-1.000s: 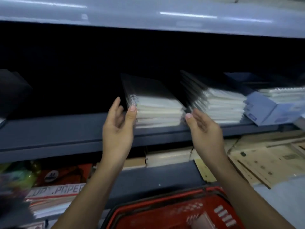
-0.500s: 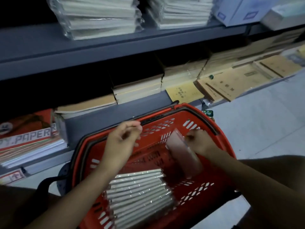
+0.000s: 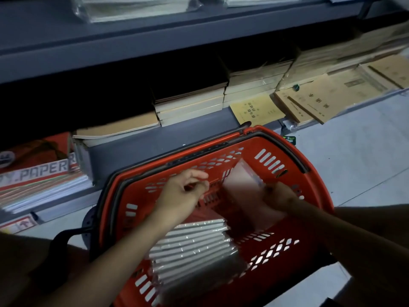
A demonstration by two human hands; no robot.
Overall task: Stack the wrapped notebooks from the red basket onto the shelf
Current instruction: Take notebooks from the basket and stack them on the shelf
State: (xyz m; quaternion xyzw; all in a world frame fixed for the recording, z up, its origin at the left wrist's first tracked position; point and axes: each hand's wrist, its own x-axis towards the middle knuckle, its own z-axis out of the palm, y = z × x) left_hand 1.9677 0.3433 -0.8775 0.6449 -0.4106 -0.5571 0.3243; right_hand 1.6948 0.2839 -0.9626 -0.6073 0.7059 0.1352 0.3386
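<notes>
The red basket [image 3: 314, 180] stands on the floor below the shelves. Inside it a row of several wrapped notebooks [image 3: 192, 247] lies spine up at the near left. One wrapped notebook [image 3: 243, 191] stands tilted in the basket's middle, and my right hand [image 3: 278, 198] grips its right edge. My left hand [image 3: 183, 191] hovers over the basket left of that notebook, fingers loosely curled, holding nothing. The grey shelf [image 3: 155, 38] above carries wrapped notebook stacks [image 3: 137, 7] at the top edge of the view.
On the lower shelf sit white notebook stacks [image 3: 190, 105], brown paper booklets [image 3: 332, 96] to the right and copy-paper packs [image 3: 37, 173] to the left. A black basket handle [image 3: 64, 238] sticks out at the left. Pale floor [image 3: 354, 162] lies to the right.
My hands came down from the shelf stack into the basket as the view dropped. My right hand took hold of one wrapped notebook and has tilted it up; the left hand moved little.
</notes>
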